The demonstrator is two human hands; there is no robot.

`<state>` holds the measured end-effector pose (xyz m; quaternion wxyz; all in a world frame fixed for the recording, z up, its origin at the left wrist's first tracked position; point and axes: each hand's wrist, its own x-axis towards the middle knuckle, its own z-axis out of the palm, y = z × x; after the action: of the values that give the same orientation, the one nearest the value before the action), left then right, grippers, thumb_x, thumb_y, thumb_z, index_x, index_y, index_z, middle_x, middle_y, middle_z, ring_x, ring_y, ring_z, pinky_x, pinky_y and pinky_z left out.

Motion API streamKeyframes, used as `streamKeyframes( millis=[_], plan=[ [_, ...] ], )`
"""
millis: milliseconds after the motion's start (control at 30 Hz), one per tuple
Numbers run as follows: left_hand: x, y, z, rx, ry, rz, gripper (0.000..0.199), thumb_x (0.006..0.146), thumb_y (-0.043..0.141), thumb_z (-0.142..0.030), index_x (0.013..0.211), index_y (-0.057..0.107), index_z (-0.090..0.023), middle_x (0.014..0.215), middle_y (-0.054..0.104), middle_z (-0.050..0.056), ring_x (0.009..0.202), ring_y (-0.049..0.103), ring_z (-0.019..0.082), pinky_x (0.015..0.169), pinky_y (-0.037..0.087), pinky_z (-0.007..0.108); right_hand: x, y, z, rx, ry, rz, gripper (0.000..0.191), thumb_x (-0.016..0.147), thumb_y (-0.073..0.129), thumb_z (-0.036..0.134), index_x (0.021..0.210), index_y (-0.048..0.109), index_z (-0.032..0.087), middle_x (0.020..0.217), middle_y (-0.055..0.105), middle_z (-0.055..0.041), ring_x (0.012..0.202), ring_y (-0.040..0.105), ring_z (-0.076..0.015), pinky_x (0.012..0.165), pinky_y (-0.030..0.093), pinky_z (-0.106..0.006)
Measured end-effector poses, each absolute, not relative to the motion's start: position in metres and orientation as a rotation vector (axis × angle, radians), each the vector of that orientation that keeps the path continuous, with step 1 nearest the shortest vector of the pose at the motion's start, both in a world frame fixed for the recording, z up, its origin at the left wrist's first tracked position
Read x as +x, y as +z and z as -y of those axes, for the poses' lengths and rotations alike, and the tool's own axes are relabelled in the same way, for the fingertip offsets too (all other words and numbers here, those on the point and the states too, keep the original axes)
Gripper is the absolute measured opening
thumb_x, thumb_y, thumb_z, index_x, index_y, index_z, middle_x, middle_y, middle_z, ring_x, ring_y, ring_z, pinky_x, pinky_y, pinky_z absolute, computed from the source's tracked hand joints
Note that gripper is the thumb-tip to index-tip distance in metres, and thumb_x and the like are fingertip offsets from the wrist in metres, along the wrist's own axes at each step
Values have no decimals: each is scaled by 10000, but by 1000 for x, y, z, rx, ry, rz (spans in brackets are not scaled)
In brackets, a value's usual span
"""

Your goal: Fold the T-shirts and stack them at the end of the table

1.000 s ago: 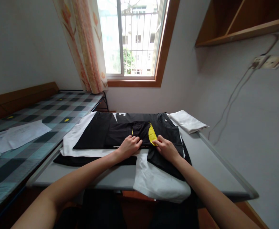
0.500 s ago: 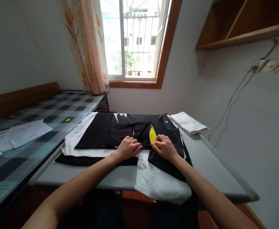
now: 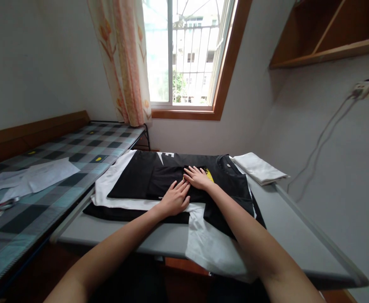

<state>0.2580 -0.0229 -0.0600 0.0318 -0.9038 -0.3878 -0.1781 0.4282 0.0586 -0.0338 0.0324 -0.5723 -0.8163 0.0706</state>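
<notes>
Both hands flat, palms down, fingers extended, nothing visibly gripped. Right hand (image 3: 197, 178) angled inward, fingertips over back of left hand's fingers; left hand (image 3: 174, 199) reaching forward, slightly spread, on black T-shirt with white lettering and yellow patch (image 3: 130, 179). Both forearms slant in from lower corners. Shirt lies atop white cloth garment (image 3: 106, 188), on grey flat-topped table (image 3: 293, 225). Folded white cloth (image 3: 258, 167) near shirt's collar.

On the black shirt (image 3: 134, 179), a large white letter "E" (image 3: 169, 155) can be read, beside a pointed white mark (image 3: 160, 158). The collar label (image 3: 229, 165) and the print on the bed's yellow-marked patch (image 3: 99, 159) are too small to read.
</notes>
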Motion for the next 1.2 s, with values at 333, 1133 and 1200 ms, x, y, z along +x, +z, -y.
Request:
streamKeyframes(
  millis=[333, 1133, 1200],
  plan=[
    [258, -58, 25, -2785, -530, 1190, 522, 950, 375, -327, 1422, 421, -109, 1502, 400, 133, 1419, 309, 241, 1163, 232, 458, 431, -38, -75, -1626, 505, 2304, 523, 992, 185, 517, 1422, 442, 364, 1519, 380, 30, 1435, 262, -223, 1166, 135, -519],
    [256, -55, 24, -2793, -540, 1196, 649, 956, 324, -581, 1462, 368, -179, 1496, 416, 122, 1395, 353, 239, 1149, 239, 454, 482, -53, -34, -2026, 238, 2136, 562, 973, 253, 473, 1495, 337, 282, 1599, 198, -52, 1441, 172, -373, 1099, 163, -652],
    [255, -54, 23, -2795, -557, 1208, 639, 956, 345, -567, 1459, 372, -174, 1485, 430, 130, 1376, 382, 237, 1143, 253, 452, 483, -53, -34, -2047, 237, 2146, 572, 974, 227, 473, 1506, 310, 281, 1604, 177, -54, 1442, 165, -378, 1095, 165, -660]
  ],
)
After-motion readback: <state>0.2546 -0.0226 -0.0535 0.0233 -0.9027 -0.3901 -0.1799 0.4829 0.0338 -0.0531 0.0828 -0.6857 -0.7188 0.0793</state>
